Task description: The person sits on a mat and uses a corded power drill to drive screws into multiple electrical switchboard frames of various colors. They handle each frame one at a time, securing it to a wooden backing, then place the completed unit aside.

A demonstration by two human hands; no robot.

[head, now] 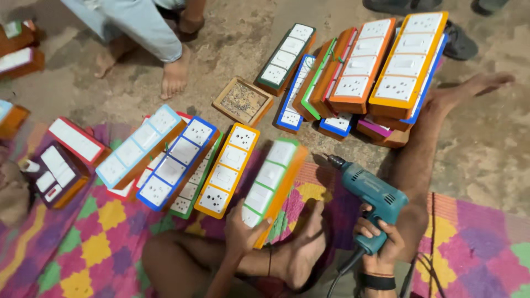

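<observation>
Hands on a switch board box and an electric drill, seated on a patchwork mat.

The colourful patchwork mat (99,248) covers the floor under the person's legs; beyond it lies bare concrete floor (497,149). A leaning stack of orange-edged wooden switch boards (381,66) rests on the concrete, and a row of blue- and yellow-edged switch boards (182,160) lies on the mat. The left hand (240,229) has its grip closed around the near end of a long orange wooden switch board with a green-edged white faceplate (273,185), tilted up from the mat. The right hand (378,243) is wrapped tight around the handle of a teal electric drill (372,193), bit pointing away. A small open wooden tray of screws (243,101) sits on the concrete.
</observation>
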